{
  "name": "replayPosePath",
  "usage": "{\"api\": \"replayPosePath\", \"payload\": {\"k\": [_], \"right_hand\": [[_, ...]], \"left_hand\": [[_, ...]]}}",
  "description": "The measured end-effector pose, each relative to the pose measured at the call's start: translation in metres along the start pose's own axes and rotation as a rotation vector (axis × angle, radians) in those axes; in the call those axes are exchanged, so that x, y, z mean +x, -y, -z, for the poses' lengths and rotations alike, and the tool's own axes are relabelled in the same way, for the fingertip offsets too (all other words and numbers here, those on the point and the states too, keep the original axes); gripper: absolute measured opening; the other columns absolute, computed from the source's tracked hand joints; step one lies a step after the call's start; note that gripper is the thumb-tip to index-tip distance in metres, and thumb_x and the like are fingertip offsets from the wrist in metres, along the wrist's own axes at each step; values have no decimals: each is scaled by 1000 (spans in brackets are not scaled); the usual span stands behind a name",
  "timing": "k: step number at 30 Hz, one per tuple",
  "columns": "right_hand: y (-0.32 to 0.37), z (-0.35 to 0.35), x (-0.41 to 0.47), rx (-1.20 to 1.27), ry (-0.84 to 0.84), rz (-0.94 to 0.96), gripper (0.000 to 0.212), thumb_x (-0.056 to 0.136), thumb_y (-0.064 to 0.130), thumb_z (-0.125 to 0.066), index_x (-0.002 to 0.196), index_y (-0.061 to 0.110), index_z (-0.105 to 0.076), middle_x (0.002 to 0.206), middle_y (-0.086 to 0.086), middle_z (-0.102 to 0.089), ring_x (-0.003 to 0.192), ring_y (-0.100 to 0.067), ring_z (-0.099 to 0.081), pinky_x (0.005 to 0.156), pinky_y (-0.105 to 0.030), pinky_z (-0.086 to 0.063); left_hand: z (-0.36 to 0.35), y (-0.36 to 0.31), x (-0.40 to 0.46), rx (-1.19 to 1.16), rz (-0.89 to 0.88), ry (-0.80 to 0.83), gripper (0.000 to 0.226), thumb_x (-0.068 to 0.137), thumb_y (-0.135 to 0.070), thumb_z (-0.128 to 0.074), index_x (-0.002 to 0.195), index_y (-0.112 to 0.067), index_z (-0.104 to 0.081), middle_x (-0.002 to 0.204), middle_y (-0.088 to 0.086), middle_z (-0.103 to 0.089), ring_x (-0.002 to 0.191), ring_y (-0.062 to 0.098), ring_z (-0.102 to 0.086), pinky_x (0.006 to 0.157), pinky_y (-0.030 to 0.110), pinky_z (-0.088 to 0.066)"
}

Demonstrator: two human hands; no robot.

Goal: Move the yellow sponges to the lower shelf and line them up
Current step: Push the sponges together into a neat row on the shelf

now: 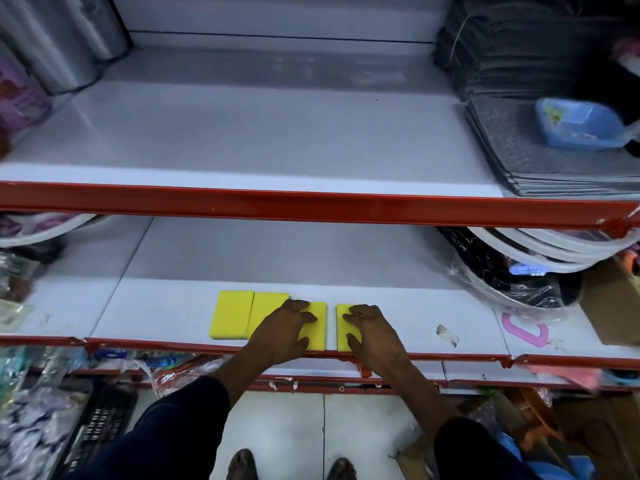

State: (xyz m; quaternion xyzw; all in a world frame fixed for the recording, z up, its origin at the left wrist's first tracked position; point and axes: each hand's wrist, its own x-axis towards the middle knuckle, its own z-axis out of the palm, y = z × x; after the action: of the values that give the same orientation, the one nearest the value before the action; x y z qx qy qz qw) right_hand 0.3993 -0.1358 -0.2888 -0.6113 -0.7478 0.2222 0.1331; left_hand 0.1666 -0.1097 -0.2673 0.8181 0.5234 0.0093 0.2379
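Observation:
Several yellow sponges lie flat in a row near the front edge of the lower shelf [166, 306]. The leftmost sponge [232, 315] touches the second sponge [265, 311]. My left hand [285, 329] grips the third sponge [317, 329], fingers over its top and thumb at its near edge. My right hand [372, 332] grips the fourth sponge [343, 336] the same way. A narrow white gap separates these two sponges. They sit a little nearer the red front lip than the two on the left. The upper shelf [242, 133] holds no sponges in its middle.
Red rails [311, 206] front each shelf. Grey mats [554, 157] with a blue tub [578, 123] fill the upper right. Wrapped rolls [59, 39] stand upper left. Plastic-wrapped pans [512, 282] and a pink item [524, 329] lie at the lower shelf's right; packets [14, 275] at its left.

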Motion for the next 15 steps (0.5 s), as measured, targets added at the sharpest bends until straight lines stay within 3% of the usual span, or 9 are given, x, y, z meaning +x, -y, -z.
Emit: {"api": "replayPosePath", "payload": {"k": [3, 7, 15], "right_hand": [[1, 0, 0, 8, -10, 9, 45, 86, 20, -65, 130, 17, -58, 140, -4, -51, 132, -20, -42, 101, -35, -47], [2, -1, 0, 25, -20, 22, 44, 86, 19, -66, 129, 15, -59, 139, -5, -53, 132, -22, -44, 102, -37, -49], [13, -3, 1, 61, -49, 29, 41, 85, 17, -69, 124, 9, -62, 135, -11, -56, 128, -30, -47, 98, -43, -52]], "left_hand": [[-1, -2, 0, -12, 2, -17, 53, 84, -32, -68, 135, -21, -57, 153, 6, -44, 145, 22, -36, 118, 32, -32], [-9, 0, 1, -6, -40, -89, 51, 74, -28, -79, 123, -16, -67, 137, 14, -60, 134, 30, -53, 111, 46, -46], [-12, -12, 2, 1, -45, -117, 48, 80, -25, -77, 124, -10, -66, 136, 20, -60, 135, 34, -51, 116, 46, -36]]}}
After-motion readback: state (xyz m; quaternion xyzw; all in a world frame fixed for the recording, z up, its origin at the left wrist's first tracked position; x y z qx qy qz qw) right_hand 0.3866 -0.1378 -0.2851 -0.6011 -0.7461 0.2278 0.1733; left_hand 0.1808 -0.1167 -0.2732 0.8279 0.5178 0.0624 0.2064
